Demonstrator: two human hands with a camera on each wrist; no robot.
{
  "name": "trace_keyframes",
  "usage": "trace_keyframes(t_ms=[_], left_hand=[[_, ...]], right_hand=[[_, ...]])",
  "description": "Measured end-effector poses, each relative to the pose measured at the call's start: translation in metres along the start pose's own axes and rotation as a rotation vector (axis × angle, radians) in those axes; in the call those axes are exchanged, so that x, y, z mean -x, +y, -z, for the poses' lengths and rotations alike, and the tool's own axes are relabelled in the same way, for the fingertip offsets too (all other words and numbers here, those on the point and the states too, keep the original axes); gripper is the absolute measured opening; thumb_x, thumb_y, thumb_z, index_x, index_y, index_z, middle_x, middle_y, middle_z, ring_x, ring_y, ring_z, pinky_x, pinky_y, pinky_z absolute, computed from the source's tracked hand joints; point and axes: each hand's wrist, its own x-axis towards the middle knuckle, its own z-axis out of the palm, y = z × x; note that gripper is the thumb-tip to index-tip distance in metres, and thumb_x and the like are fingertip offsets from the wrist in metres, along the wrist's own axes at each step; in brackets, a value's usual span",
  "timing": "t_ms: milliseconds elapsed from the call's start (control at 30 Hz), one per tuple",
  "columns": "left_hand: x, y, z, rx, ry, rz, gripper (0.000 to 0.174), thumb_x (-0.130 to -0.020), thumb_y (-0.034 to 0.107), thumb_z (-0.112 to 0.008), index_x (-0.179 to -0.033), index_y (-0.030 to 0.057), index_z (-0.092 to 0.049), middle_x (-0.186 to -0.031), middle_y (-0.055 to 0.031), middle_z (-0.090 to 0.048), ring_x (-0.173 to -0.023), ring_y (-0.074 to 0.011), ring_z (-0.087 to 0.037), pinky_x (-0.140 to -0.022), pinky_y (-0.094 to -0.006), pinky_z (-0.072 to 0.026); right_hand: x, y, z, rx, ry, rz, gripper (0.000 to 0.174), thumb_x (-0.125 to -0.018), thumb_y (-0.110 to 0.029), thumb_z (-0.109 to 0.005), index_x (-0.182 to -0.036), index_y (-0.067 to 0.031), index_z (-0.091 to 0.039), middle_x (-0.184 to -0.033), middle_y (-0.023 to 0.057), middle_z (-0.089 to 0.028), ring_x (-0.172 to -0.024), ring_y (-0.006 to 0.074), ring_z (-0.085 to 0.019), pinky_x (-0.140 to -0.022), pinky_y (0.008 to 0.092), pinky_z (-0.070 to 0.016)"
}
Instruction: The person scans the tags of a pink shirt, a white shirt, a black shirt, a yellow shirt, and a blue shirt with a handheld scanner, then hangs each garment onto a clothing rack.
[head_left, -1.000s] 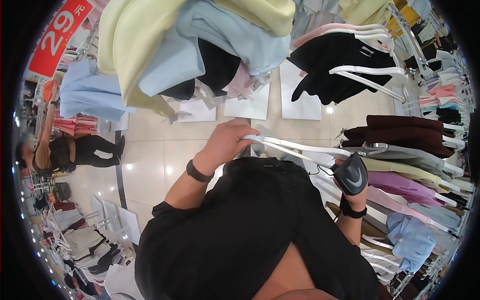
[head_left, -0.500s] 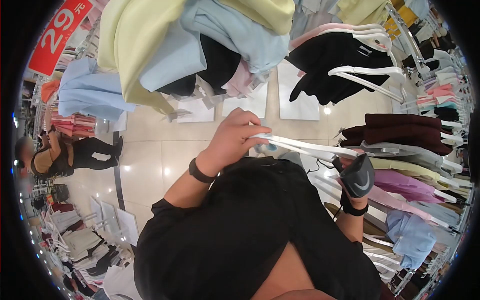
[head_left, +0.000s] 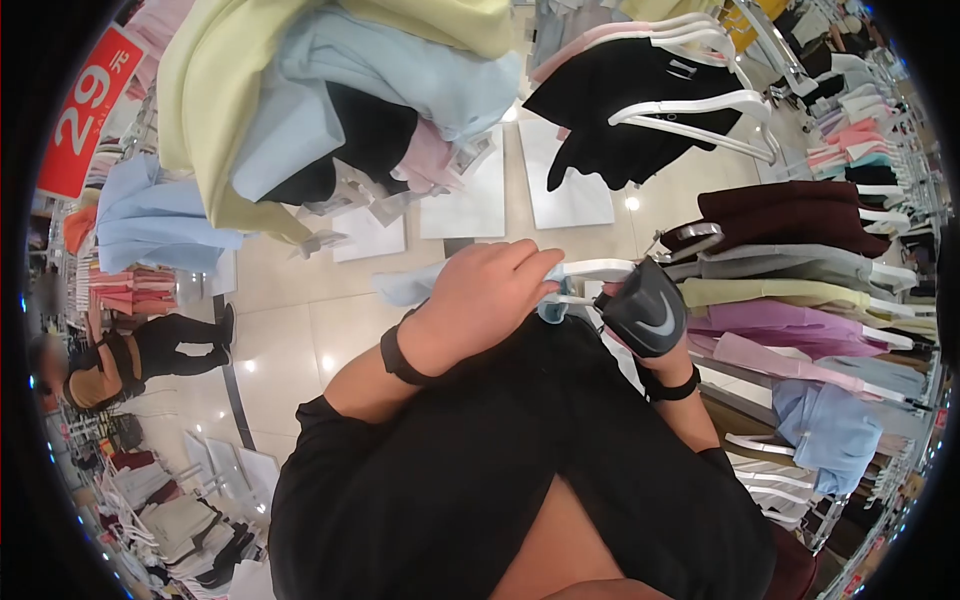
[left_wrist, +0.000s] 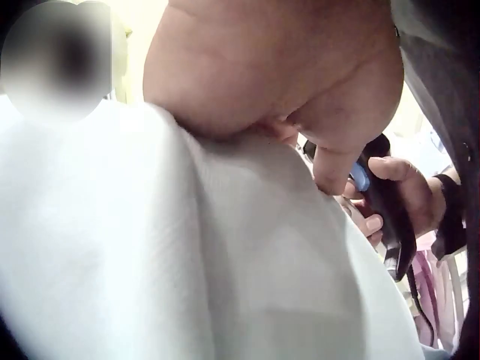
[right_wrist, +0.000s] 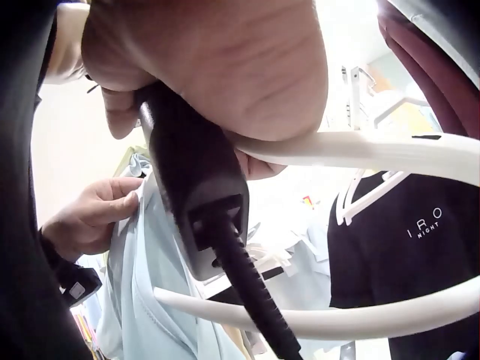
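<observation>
In the head view my left hand (head_left: pixel 480 305) is in front of my chest, near one end of a white hanger (head_left: pixel 598 269). A pale blue garment (head_left: pixel 405 287) sticks out beyond that hand. The right wrist view shows the left thumb and fingers pinching the garment's edge. My right hand (head_left: pixel 672 366) grips a black corded handheld device (head_left: pixel 643 312) with a pale swoosh on its head. The left wrist view shows a blue button (left_wrist: pixel 360 177) on it. The white hanger passes beside the right hand's fingers, and the garment fills much of the left wrist view.
A rack of hanging clothes (head_left: pixel 790 330) runs along my right. Ahead hang a black top (head_left: pixel 640 120) with white hangers and a cluster of yellow and blue garments (head_left: pixel 220 110). Another person (head_left: pixel 150 350) stands at the left on the tiled floor (head_left: pixel 285 345).
My left hand has come right, closer to the right hand, and more of the pale blue garment shows on its left. The right hand with the device has shifted left.
</observation>
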Motion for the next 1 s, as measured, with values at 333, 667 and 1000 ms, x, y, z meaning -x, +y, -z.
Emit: trace_keyframes(t_ms=[333, 667, 1000], left_hand=[[0.014, -0.023, 0.011, -0.024, 0.056, 0.271, 0.02, -0.092, 0.016, -0.074, -0.109, 0.0079, -0.071, -0.089, -0.0089, -0.068, -0.071, -0.0307, -0.066, -0.063, -0.0376, -0.0513], [0.012, -0.003, 0.046, 0.103, 0.181, 0.215, 0.021, -0.089, 0.008, -0.076, -0.109, 0.0024, -0.072, -0.083, -0.0123, -0.065, -0.067, -0.0272, -0.062, -0.061, -0.0327, -0.047], [0.011, 0.016, 0.056, 0.273, 0.061, 0.079, 0.026, -0.085, 0.003, -0.077, -0.111, 0.0008, -0.073, -0.08, -0.0113, -0.065, -0.066, -0.0237, -0.06, -0.059, -0.0318, -0.0449]], right_hand=[[0.023, 0.024, 0.011, -0.407, 0.774, -0.294, 0.035, -0.094, -0.003, -0.072, -0.127, 0.0019, -0.062, -0.119, 0.0113, -0.066, -0.095, 0.0207, -0.068, -0.088, 0.0342, -0.055], [0.047, 0.087, 0.002, -0.493, 0.881, -0.731, 0.021, -0.086, -0.008, -0.081, -0.098, -0.0038, -0.064, -0.082, 0.0027, -0.063, -0.072, 0.0127, -0.059, -0.068, 0.0279, -0.0473], [0.016, 0.074, -0.039, -0.133, 0.157, -0.56, 0.06, -0.081, -0.018, -0.087, -0.13, 0.0012, -0.059, -0.118, 0.0125, -0.07, -0.106, 0.0215, -0.067, -0.094, 0.0356, -0.053]])
